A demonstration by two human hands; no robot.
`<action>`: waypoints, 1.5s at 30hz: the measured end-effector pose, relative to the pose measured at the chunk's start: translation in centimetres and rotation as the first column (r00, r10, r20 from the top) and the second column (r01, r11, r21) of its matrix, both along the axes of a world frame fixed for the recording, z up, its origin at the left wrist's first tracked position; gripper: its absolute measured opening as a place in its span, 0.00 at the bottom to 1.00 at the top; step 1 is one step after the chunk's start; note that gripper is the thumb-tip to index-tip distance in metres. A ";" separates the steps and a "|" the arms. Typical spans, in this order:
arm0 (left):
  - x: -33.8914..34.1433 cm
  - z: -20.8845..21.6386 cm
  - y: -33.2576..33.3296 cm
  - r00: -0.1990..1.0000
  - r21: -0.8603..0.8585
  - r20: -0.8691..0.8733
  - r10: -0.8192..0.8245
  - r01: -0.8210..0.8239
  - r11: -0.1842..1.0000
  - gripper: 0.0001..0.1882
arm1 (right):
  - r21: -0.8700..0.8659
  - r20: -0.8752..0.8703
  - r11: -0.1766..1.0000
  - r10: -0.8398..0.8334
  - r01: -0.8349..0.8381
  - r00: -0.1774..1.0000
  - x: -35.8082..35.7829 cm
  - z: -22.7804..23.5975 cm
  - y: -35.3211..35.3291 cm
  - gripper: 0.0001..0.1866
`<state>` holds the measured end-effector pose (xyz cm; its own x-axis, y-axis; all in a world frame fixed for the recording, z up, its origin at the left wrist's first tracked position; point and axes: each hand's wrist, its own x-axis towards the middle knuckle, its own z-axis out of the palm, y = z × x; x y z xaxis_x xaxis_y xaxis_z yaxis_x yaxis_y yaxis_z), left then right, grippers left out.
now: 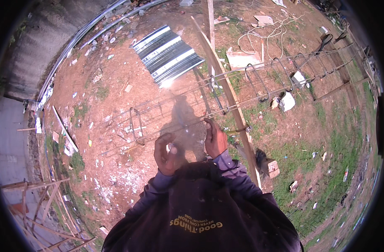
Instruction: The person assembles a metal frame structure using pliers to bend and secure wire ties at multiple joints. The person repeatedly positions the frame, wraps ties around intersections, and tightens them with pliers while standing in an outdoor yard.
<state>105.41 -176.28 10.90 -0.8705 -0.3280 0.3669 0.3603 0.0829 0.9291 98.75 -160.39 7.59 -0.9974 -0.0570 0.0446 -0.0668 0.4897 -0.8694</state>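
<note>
A long cage of thin steel reinforcing bars (188, 124) with bent stirrups runs across in front of me, rising toward the far right. One stirrup (136, 126) stands near its left end, just beyond my left hand. My left hand (164, 154) is raised below the nearer bar, fingers curved and thumb apart; I see nothing held in it. My right hand (216, 137) is closed, its fingertips at the nearer bar. Whatever it pinches is too small or hidden to make out. Another stirrup (218, 94) sits beyond my right hand, beside a wooden plank (227, 86).
A yellowish strip (233, 132) shows between my right hand and the plank. A shiny corrugated metal sheet (169, 54) lies ahead. White blocks (287, 101), a pale board (242, 59) and a looped cord (280, 31) lie at right. A wooden frame (45, 197) stands lower left.
</note>
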 end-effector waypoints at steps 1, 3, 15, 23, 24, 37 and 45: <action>0.0 0.7 -0.6 0.993 -0.250 0.106 0.055 -0.027 0.968 0.21 | 0.194 -0.091 0.980 0.063 -0.044 0.994 -0.1 -0.3 0.6 0.15; -0.4 2.2 -1.3 0.993 -0.515 0.081 0.091 -0.036 0.857 0.17 | 0.398 -0.080 0.902 0.213 -0.165 0.974 0.2 -1.0 1.3 0.14; -4.6 1.9 -4.9 0.623 0.004 0.555 -0.552 0.661 0.750 0.10 | -0.122 -0.167 0.740 0.642 -0.661 0.749 -0.2 -1.3 2.7 0.13; -3.1 -6.5 -4.6 0.846 0.168 0.332 -0.417 0.381 0.909 0.07 | -0.688 0.392 0.646 0.715 -0.332 0.579 -0.1 -2.5 2.7 0.14; -3.0 -6.9 -4.9 0.840 0.033 0.371 -0.395 0.413 0.910 0.07 | -0.573 0.396 0.730 0.645 -0.373 0.653 0.1 -3.6 2.1 0.13; -6.3 -10.1 -14.9 0.838 -0.512 0.545 -0.036 0.366 0.777 0.12 | -0.242 0.413 0.943 0.312 -0.227 0.856 -0.8 -11.9 -5.9 0.10; -11.5 -13.1 -12.8 0.502 0.075 0.723 -0.474 0.626 0.776 0.24 | -0.193 0.320 0.981 0.050 0.013 0.946 1.3 -8.7 -7.0 0.09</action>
<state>93.92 -189.04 -2.23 -0.8612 0.3104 -0.4025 -0.3221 0.2792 0.9046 100.03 -167.36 -1.10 -0.9587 -0.0976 -0.2671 0.2250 0.3142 -0.9223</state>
